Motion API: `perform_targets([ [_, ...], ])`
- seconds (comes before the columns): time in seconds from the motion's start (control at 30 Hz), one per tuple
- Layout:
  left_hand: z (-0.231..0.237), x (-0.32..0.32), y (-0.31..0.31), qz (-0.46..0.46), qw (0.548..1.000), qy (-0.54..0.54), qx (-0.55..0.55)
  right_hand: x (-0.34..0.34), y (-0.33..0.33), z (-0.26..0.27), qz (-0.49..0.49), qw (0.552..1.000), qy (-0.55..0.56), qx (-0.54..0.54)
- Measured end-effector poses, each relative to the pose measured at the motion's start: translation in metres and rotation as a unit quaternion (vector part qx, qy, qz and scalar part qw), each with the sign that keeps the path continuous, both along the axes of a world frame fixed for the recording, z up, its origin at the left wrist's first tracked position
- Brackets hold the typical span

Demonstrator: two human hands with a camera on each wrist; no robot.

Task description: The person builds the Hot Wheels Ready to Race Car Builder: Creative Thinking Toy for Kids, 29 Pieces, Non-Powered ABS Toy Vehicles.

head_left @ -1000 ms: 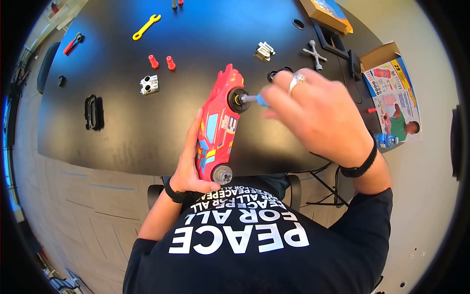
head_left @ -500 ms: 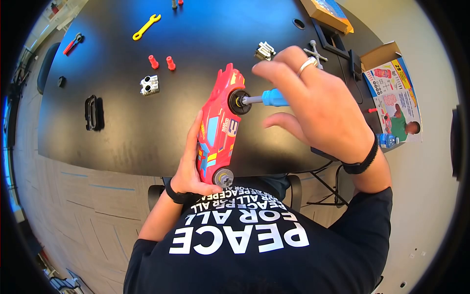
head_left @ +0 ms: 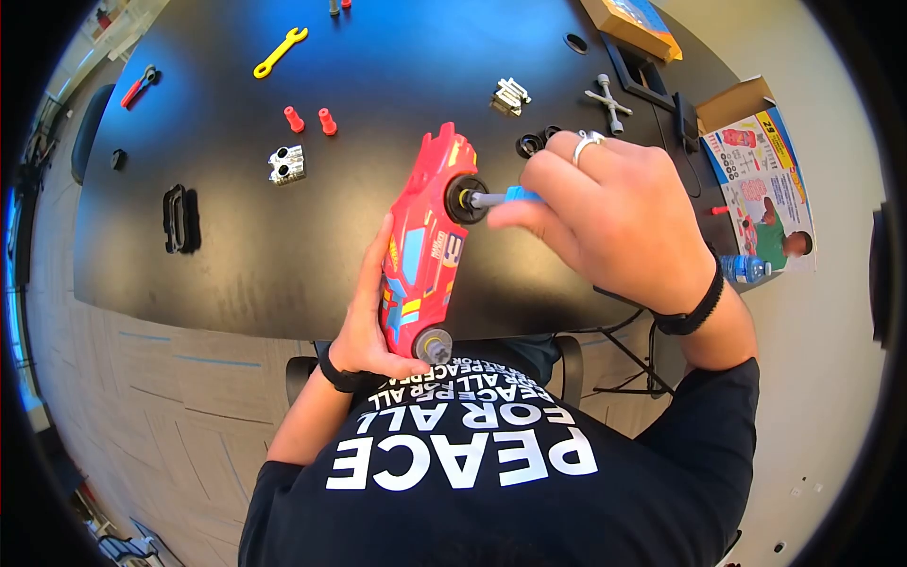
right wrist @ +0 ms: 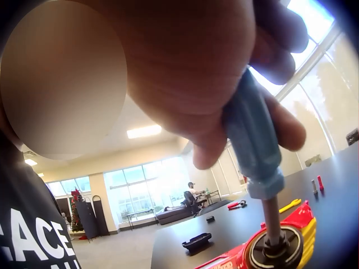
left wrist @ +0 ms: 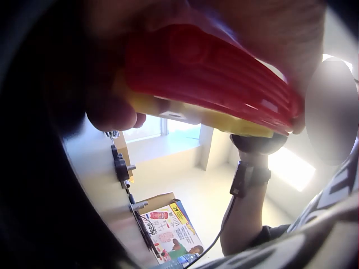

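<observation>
In the head view the left hand [head_left: 364, 326] grips a red toy car [head_left: 422, 248] by its lower end, the car tilted nose-to-tail above the table edge. The right hand [head_left: 619, 217] holds a blue-handled screwdriver [right wrist: 252, 134], its fingers round the handle. The screwdriver's grey shaft [head_left: 488, 199] meets the hub of the upper black wheel [head_left: 466, 198]. A grey hub shows on the lower wheel [head_left: 434, 347]. The left wrist view shows the car's red and yellow body [left wrist: 207, 78] close up in the left hand.
On the black table [head_left: 236, 255] lie a yellow wrench [head_left: 282, 53], red pegs [head_left: 328, 122], silver engine part [head_left: 286, 164], black frame part [head_left: 176, 218], silver pieces [head_left: 511, 97], black wheels [head_left: 529, 145] and grey cross wrench [head_left: 607, 104]. An open box [head_left: 756, 170] and bottle [head_left: 744, 269] are at right.
The right hand's fingers, spread off the blue handle half a second ago, are closed round it again. The car stays in the left hand, nearly unmoved.
</observation>
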State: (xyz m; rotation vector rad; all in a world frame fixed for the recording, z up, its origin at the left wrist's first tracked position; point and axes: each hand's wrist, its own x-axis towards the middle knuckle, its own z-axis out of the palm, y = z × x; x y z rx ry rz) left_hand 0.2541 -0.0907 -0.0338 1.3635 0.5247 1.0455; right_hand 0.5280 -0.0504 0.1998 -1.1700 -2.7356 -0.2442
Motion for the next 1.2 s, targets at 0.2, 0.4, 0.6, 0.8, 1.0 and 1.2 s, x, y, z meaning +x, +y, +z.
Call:
perform_targets([
  [0.2,0.009,0.008,-0.003,0.014,0.997,-0.06,-0.055,-0.007,0.001,-0.003,0.051,0.998,0.039,-0.004],
  [0.4,0.004,0.006,-0.003,0.012,0.999,-0.037,-0.024,-0.009,-0.002,0.003,-0.005,1.0,0.015,0.0],
  [0.6,0.001,0.005,-0.003,0.009,1.0,-0.026,-0.006,-0.005,-0.007,0.004,-0.045,0.995,-0.084,-0.029],
  [0.8,-0.002,0.001,-0.002,0.009,1.0,-0.008,-0.008,-0.012,-0.012,0.001,0.016,0.997,-0.058,0.046],
  [1.0,0.012,0.009,-0.008,0.037,0.996,-0.05,-0.066,-0.013,-0.009,-0.002,0.033,0.998,-0.04,0.02],
  [1.2,0.006,0.005,-0.004,0.015,1.0,0.013,-0.001,-0.007,-0.01,-0.002,-0.035,0.995,-0.098,0.0],
])
